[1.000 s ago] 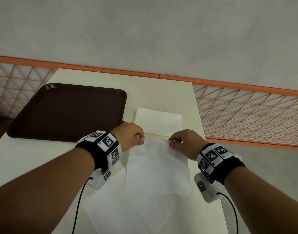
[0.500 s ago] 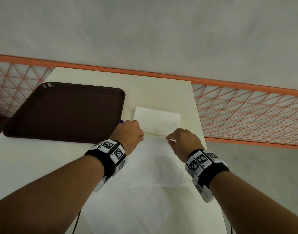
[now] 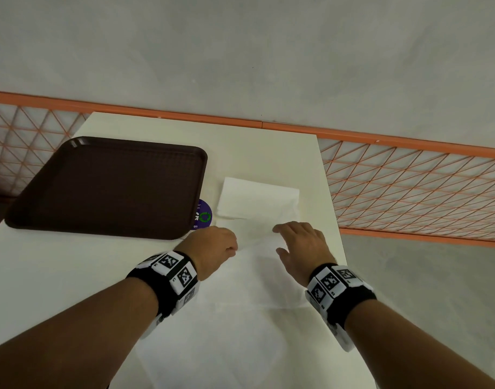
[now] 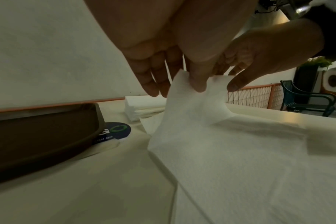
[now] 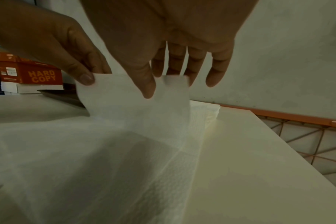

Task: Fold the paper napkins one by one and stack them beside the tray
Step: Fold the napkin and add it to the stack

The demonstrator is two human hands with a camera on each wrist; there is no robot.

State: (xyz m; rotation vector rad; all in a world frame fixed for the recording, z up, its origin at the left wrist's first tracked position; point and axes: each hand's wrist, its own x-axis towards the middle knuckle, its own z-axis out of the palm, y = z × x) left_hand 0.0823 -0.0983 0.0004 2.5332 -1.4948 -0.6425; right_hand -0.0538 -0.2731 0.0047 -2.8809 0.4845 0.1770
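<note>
A white paper napkin (image 3: pixel 264 272) lies in front of me on the cream table (image 3: pixel 254 153), its far edge lifted (image 4: pixel 192 104). My left hand (image 3: pixel 232 248) pinches that edge's left corner between thumb and fingers (image 4: pixel 197 84). My right hand (image 3: pixel 278 240) is at the right corner with straight fingers (image 5: pixel 218 71) behind the paper and the thumb in front, spread away from them. Just beyond lies a stack of folded napkins (image 3: pixel 257 199), right of the brown tray (image 3: pixel 106 186). More unfolded napkin paper (image 3: pixel 226 349) lies underneath, nearer me.
A round purple sticker (image 3: pixel 204 216) shows on the table between tray and stack. An orange mesh fence (image 3: pixel 409 186) runs behind and right of the table, whose right edge is close to my right wrist. Orange boxes (image 5: pixel 32 74) stand far left and a dark chair (image 4: pixel 307 100) far right.
Both hands have carried the napkin's edge away from me and lower, up to the folded stack. The right hand's fingers have straightened and its thumb has spread out.
</note>
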